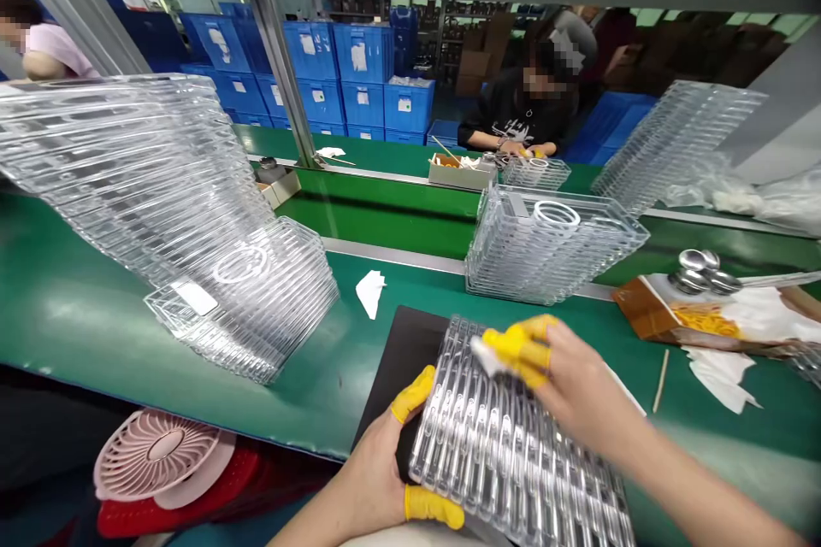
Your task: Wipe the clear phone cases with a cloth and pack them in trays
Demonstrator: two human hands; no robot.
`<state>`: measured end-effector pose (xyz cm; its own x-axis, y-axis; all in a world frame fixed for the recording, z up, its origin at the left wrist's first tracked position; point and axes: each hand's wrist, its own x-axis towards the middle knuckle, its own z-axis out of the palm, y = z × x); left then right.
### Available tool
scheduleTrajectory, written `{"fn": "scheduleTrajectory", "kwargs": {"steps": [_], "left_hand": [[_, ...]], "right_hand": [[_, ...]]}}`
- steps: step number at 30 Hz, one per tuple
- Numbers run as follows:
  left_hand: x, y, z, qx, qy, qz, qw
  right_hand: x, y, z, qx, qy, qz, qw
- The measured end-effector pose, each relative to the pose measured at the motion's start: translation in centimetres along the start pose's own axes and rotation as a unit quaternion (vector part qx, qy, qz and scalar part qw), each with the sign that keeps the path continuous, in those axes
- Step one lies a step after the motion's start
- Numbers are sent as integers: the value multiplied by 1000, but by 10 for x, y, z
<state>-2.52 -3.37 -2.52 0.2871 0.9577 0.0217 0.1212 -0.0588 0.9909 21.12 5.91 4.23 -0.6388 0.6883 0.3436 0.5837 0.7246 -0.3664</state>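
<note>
Clear ribbed plastic tray [506, 444], lower centre: we grip it in our left hand [365, 466]; our right hand [570, 380] pinches a white wipe [486, 356] against it.

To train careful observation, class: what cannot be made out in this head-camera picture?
Head view:
White cloth: mostly hidden by the right hand.
Clear ribbed plastic tray: lower end cut off by the bottom edge.
Black flat pad: partly hidden beneath the tray.
Blue plastic crates: labels too small to read.
</note>
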Motion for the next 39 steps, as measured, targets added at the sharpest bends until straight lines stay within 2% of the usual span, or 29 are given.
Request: {"fn": "scheduleTrajectory", "kwargs": {"steps": [2,4,7,9,10,12,16,18,20,22,24,26,28,31,33,35,39], "left_hand": [[-1,0,0,1,0,-2,1000],[-1,-1,0,0,3,0,1000],[-1,-1,0,-3,3,11,1000],[-1,0,0,4,2,15,1000],[-1,1,0,9,2,15,1000],[-2,3,0,10,1,12,1000],[-2,7,0,-19,-7,0,1000],[-2,8,1,-33,-8,-4,999],[-2,8,1,-44,-7,-2,999],[-1,7,2,-45,-5,1,999],[-1,6,2,-37,-3,0,999],[-1,5,2,-27,-1,-5,1000],[-2,4,2,-29,-4,-10,1000],[-4,2,2,-47,-11,-17,999],[-6,1,1,-44,-10,-23,999],[-7,-1,1,-41,-7,-34,999],[-8,-3,2,-67,-11,-57,996]], "right_hand": [[9,18,-9,-64,15,12,998],[9,13,-4,-92,27,-1,995],[-7,-30,18,-31,43,-58,997],[-19,-57,27,50,25,-110,992],[-22,-63,26,75,13,-128,989],[-19,-53,15,81,11,-123,989],[4,15,-19,-53,58,-43,996],[9,34,-22,-107,45,-26,993],[4,28,-16,-117,31,-17,992],[-9,1,-6,-78,24,-25,996],[-24,-31,1,12,-1,-41,999],[-33,-48,1,105,-36,-55,992],[-31,-40,-5,113,-14,-58,992],[-17,-1,-15,-41,73,-13,996],[-14,13,-15,-113,68,26,991],[-21,3,-12,-86,25,30,995],[-41,-33,-13,67,-58,-14,996]]}}
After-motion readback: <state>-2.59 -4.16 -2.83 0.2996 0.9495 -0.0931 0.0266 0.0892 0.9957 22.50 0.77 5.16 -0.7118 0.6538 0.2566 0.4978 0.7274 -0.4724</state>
